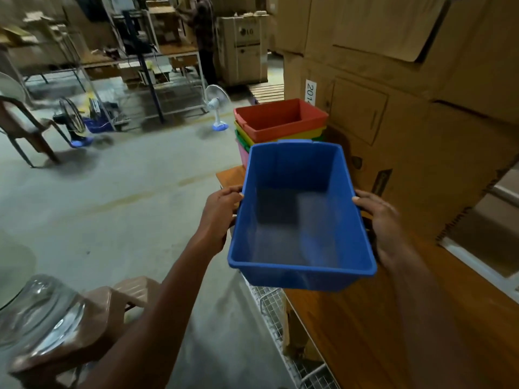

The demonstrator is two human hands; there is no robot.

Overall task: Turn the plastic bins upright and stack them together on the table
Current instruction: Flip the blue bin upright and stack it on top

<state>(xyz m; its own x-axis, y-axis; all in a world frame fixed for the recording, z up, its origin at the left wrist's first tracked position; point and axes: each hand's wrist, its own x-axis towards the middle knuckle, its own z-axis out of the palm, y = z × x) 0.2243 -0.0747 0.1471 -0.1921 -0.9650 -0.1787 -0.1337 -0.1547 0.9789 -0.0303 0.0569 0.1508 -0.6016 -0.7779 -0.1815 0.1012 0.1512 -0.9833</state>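
I hold a blue plastic bin point(297, 217) upright in the air above the wooden table point(362, 318), its opening facing up. My left hand point(220, 214) grips its left rim and my right hand point(377, 220) grips its right rim. Just beyond it, at the table's far end, stands a stack of nested bins point(278, 127): a red bin point(280, 117) on top, then yellow, green and pink ones below. The blue bin hides the lower front of that stack.
Large cardboard boxes point(407, 108) wall the table's right side. A brown plastic chair point(92, 313) with a clear container point(36, 310) sits at lower left. Wire mesh point(275, 313) hangs under the table edge. Floor fans point(216, 108) and a person stand farther off.
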